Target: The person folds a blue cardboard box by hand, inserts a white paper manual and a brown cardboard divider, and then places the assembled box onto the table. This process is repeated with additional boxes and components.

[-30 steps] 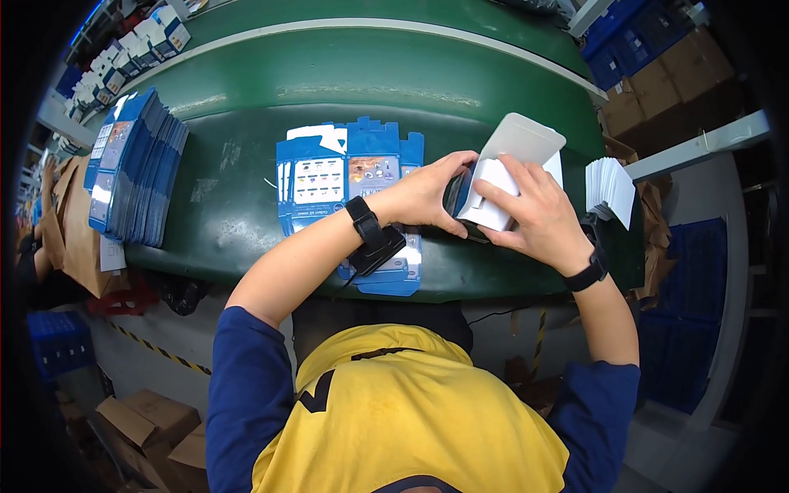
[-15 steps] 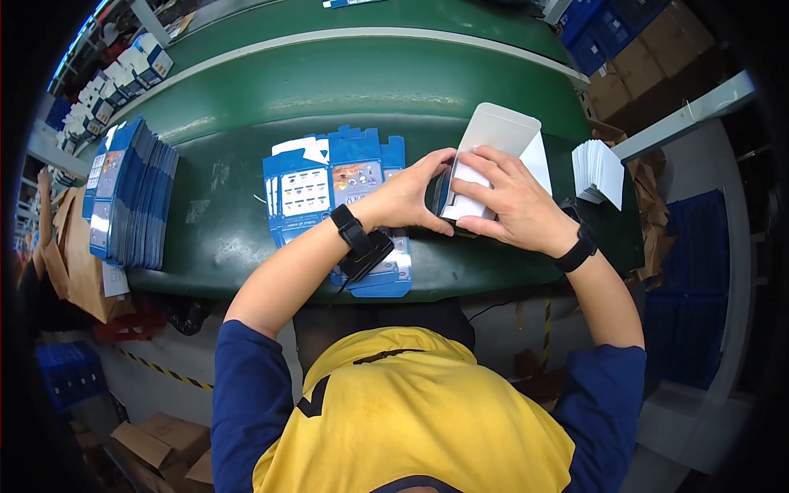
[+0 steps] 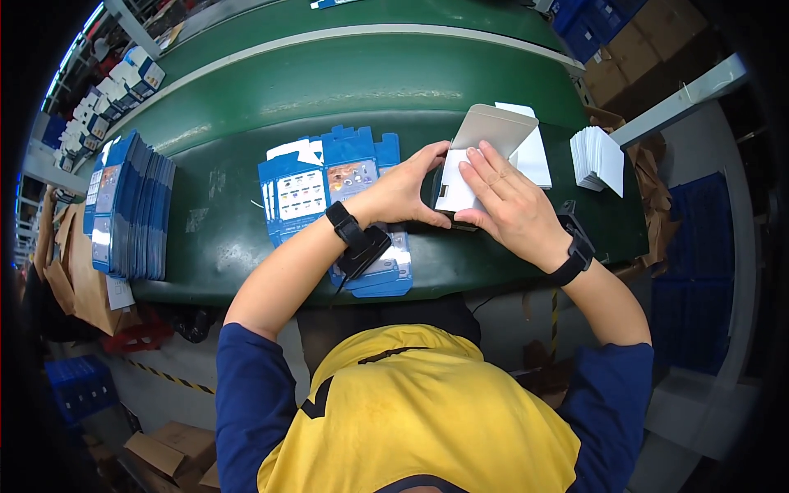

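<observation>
In front of me on the green work surface stands a small carton, its white flap (image 3: pixel 495 130) raised at the far side. A white panel or insert (image 3: pixel 457 187) fills its top. My left hand (image 3: pixel 413 187) curves round the carton's left side, thumb at the near corner and fingers at the far one. My right hand (image 3: pixel 511 195) lies flat on the white top, fingers stretched toward the flap. Behind the right fingers a white folded card (image 3: pixel 532 158) rests on the surface. Flat blue printed cartons (image 3: pixel 349 179) lie left of my left hand, partly under the wrist.
A thick stack of blue flat cartons (image 3: pixel 136 209) stands at the left edge. White folded cards (image 3: pixel 597 158) stand bunched at the right. Beyond runs a green conveyor belt (image 3: pixel 353 74), with finished-looking boxes (image 3: pixel 131 80) at far left. A metal bar (image 3: pixel 682 103) crosses at right.
My right fingers have straightened and shifted onto the white top, which now lies flatter over the carton's opening. The left hand keeps its hold.
</observation>
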### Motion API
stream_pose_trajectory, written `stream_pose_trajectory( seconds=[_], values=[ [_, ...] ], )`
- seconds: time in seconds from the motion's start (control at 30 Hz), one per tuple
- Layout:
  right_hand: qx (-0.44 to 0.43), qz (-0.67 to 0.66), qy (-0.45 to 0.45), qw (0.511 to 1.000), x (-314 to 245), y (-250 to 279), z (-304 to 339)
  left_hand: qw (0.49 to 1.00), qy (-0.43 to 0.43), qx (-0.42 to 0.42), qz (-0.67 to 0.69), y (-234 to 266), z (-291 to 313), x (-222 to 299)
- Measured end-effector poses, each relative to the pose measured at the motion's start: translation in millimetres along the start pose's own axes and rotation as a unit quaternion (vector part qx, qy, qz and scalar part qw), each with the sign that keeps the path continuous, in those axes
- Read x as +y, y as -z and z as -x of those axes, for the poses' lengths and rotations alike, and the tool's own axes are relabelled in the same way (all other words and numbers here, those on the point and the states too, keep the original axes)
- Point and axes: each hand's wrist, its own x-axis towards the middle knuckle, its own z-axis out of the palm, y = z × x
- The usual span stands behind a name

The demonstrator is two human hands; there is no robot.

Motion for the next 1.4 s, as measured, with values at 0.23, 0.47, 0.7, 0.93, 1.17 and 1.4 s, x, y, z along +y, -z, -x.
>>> stream_pose_trajectory(
  seconds=[0.23,0.47,0.7,0.93,1.17,1.4],
  values=[
    [-0.067,0.119,0.031,0.99,-8,4,-6,1.0,0.013,0.002,-0.003,1,1,3],
    [-0.184,-0.01,0.003,0.983,2,31,-32,1.0,-0.001,0.016,-0.01,-1,2,0],
    [-0.013,-0.17,-0.133,0.976,-5,30,-8,0.996,-0.054,0.031,-0.056,-9,0,-5],
    [0.007,-0.357,-0.42,0.834,-10,43,-1,0.987,-0.053,0.076,-0.134,-35,11,20],
    [-0.112,-0.32,-0.397,0.853,-19,38,4,0.98,-0.027,0.108,-0.162,-51,22,36],
    [-0.206,-0.232,-0.367,0.877,-1,34,-11,0.983,-0.029,0.124,-0.134,-54,21,32]
  ],
)
